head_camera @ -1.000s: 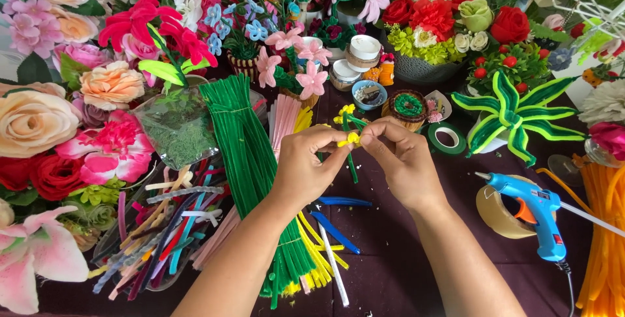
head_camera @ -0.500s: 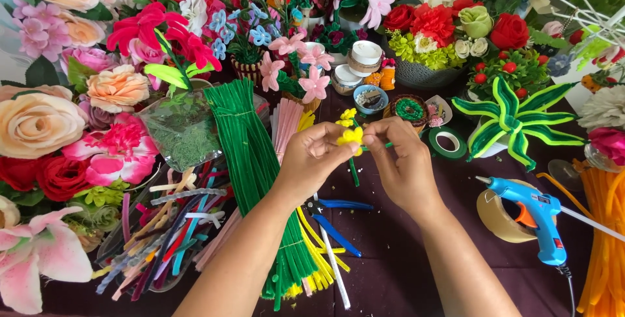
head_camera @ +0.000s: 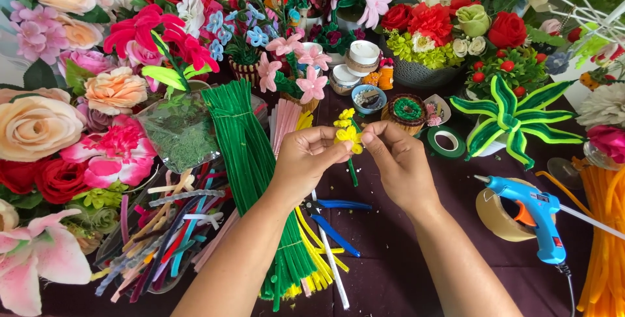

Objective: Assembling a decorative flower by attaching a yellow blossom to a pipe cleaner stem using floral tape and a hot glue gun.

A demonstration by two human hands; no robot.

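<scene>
Both hands meet over the dark table and pinch a small yellow pipe-cleaner flower (head_camera: 347, 129) on a green stem that hangs down between them. My left hand (head_camera: 307, 159) grips it from the left with thumb and fingertips. From the right, my right hand (head_camera: 398, 161) closes its fingertips on the yellow petals. Under my left forearm lies a long bundle of green pipe cleaners (head_camera: 250, 154), with yellow pipe cleaners (head_camera: 317, 260) fanned out below it. Blue-handled pliers (head_camera: 335, 207) lie beneath the hands.
A blue glue gun (head_camera: 534, 216) rests on a tape roll (head_camera: 493, 215) at the right, beside orange pipe cleaners (head_camera: 602, 239). A green tape roll (head_camera: 446, 141), small jars (head_camera: 362, 58), a green striped plant (head_camera: 511, 116) and many flower arrangements ring the table. Mixed pipe cleaners (head_camera: 163, 239) fill a tray at the left.
Both hands have risen slightly away from me with the yellow flower, and the fingers have shifted their pinch on its petals. Nothing else has moved.
</scene>
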